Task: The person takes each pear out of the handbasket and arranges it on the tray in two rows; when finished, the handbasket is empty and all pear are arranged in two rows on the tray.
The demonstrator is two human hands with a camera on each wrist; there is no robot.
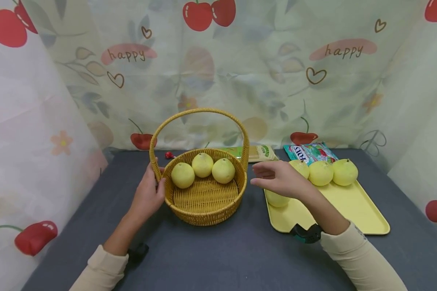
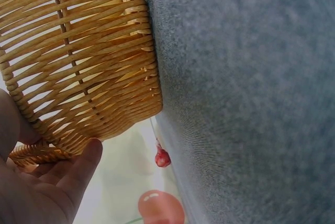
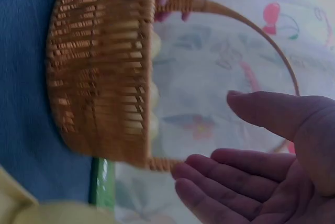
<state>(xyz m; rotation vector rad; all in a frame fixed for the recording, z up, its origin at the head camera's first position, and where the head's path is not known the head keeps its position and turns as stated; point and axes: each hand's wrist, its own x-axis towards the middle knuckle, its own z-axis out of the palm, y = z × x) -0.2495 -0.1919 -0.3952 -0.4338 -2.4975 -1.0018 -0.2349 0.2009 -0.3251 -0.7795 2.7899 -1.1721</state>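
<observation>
A round wicker basket (image 1: pixel 205 208) with a tall arched handle stands on the dark table, holding three pale yellow-green fruits (image 1: pixel 223 170) along its back side. The left hand (image 1: pixel 150 193) grips the base of the handle at the basket's left rim; in the left wrist view its fingers (image 2: pixel 86 164) wrap the handle beside the weave. To the right of the basket, the right hand (image 1: pixel 280 178) hovers with fingers extended and thumb apart, holding nothing. In the right wrist view, that hand (image 3: pixel 261 171) has its palm showing near the handle's right base.
On the right lies a yellow tray (image 1: pixel 364 210) with several similar fruits (image 1: pixel 345 172), partly hidden by the right arm. Behind are a blue FOX'S bag (image 1: pixel 311 152), a long green-and-clear package (image 1: pixel 256 153) and a small red item (image 1: pixel 169 155). A patterned curtain (image 1: pixel 218 81) surrounds the table.
</observation>
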